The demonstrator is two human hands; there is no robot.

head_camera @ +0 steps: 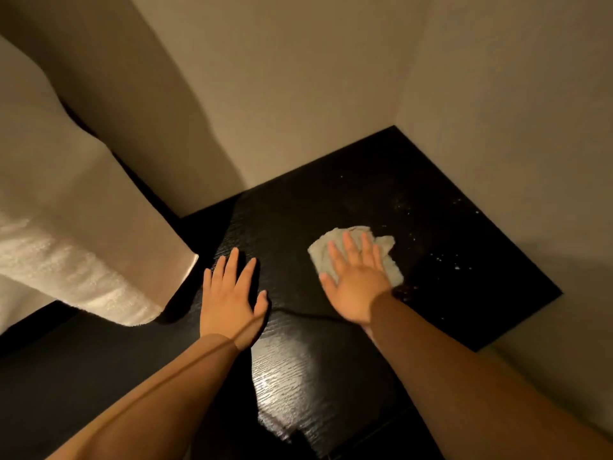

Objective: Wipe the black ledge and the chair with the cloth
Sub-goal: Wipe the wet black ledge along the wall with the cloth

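- White towelling fabric (76,260) drapes at the left, just beside the black ledge (414,200).
- The left hand (230,298) lies flat on the ledge, fingers straight and spread, grasping nothing.
- The crumpled pale cloth (318,254) lies on the ledge, right of the middle.
- The right hand (356,280) presses on the cloth with straight fingers, not curled round it.
- White specks (441,258) dot the ledge right of the cloth.

Both hands lie on the ledge (414,200) — cloth (386,250) under the right, left (230,293) beside.
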